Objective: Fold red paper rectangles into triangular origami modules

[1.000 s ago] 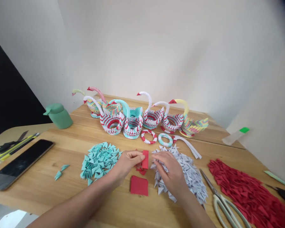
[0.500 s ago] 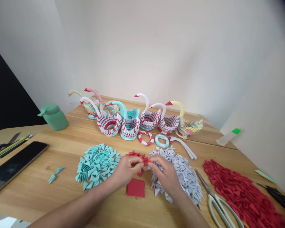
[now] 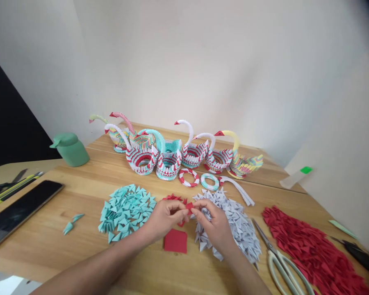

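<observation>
Between the fingertips of both hands is a small red piece of paper [image 3: 189, 206], partly covered by the fingers. My left hand [image 3: 165, 216] pinches it from the left, and my right hand [image 3: 213, 221] grips its right side. Just below on the table lie red paper rectangles [image 3: 175, 241]. Behind my fingers sits a small heap of red folded pieces [image 3: 174, 197], partly hidden. A pile of teal folded triangles [image 3: 126, 211] spreads left of my left hand. Pale grey-lilac folded triangles [image 3: 241, 227] lie under and beside my right hand.
Several paper swans [image 3: 168, 164] stand at the back, with two paper rings [image 3: 209, 182] and a loose white swan neck [image 3: 238, 190] before them. Scissors [image 3: 276, 256] and a long red pile [image 3: 313, 250] lie right. A phone [image 3: 21, 213] and a green lidded container [image 3: 71, 150] are left.
Both hands stay in nearly the same place, with the fingers shifting slightly on the red paper. The rest of the table looks the same.
</observation>
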The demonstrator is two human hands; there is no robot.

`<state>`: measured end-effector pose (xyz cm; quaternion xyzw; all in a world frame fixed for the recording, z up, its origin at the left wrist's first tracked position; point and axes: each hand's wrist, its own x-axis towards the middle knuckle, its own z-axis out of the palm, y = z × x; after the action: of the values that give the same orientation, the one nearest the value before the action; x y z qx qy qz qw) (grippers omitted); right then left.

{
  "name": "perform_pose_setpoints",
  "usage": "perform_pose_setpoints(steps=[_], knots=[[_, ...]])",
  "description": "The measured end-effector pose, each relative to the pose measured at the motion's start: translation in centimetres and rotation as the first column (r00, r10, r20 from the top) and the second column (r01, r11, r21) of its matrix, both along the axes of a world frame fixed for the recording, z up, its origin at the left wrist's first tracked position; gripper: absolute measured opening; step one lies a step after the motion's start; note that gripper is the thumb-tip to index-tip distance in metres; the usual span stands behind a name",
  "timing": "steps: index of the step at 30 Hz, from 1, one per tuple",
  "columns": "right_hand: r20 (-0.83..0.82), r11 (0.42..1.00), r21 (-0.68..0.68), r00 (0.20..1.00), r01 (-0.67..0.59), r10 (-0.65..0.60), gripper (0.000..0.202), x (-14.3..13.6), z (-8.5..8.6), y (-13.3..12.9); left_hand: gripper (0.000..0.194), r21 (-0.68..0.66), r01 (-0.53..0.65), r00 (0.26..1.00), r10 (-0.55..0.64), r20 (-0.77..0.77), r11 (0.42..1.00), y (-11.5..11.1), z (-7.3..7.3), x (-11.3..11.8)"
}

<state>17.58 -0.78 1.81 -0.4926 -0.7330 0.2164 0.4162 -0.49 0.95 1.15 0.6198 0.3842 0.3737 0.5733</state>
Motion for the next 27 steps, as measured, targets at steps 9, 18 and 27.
perform_pose_setpoints(steps=[9,18,27], knots=[[-0.007,0.994,0.075,0.997,-0.075,0.076,0.01,0.02,0.29,-0.09,0.024,0.068,-0.041,0.998,0.045,-0.051,0.997,0.03,0.07,-0.1],[-0.305,0.986,-0.154,0.952,-0.065,0.015,0.015,-0.12,-0.23,-0.28,0.039,-0.361,0.194,0.887,-0.005,0.463,0.912,0.13,-0.62,0.43],[-0.341,0.981,-0.18,0.94,-0.078,0.012,0.016,-0.27,-0.12,-0.33,0.041,-0.427,0.22,0.857,0.036,0.515,0.877,0.16,-0.73,0.34]])
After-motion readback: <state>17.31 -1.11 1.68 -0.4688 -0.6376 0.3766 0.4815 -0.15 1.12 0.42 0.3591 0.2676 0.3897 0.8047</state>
